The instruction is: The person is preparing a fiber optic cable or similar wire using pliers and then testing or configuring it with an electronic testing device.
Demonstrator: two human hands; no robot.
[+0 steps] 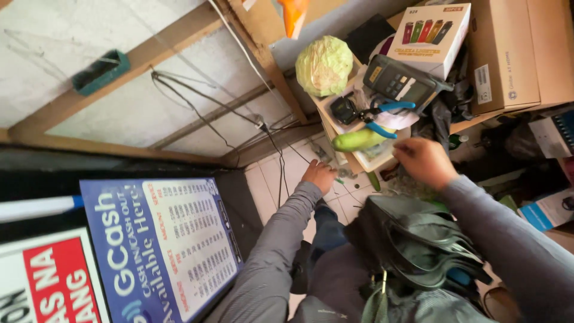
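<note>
My left hand [318,176] reaches down to the white tiled floor [269,179], fingers curled near small items lying there; what it grips, if anything, is hidden. My right hand [423,161] hovers with its back to the camera, just below a low wooden shelf [335,128] that carries a green cucumber-like vegetable [359,139], blue-handled pliers [385,116] and a dark multimeter [397,81]. Its fingers are curled and hidden. A dark grey bag [412,239] rests on my lap between my grey sleeves.
A pale green cabbage [324,64] sits on the shelf's far end. Cardboard boxes [514,54] and a white printed box [433,33] are stacked at right. Black cables [203,113] run along a wood-framed wall. A blue and a red-white sign board [155,245] lean at lower left.
</note>
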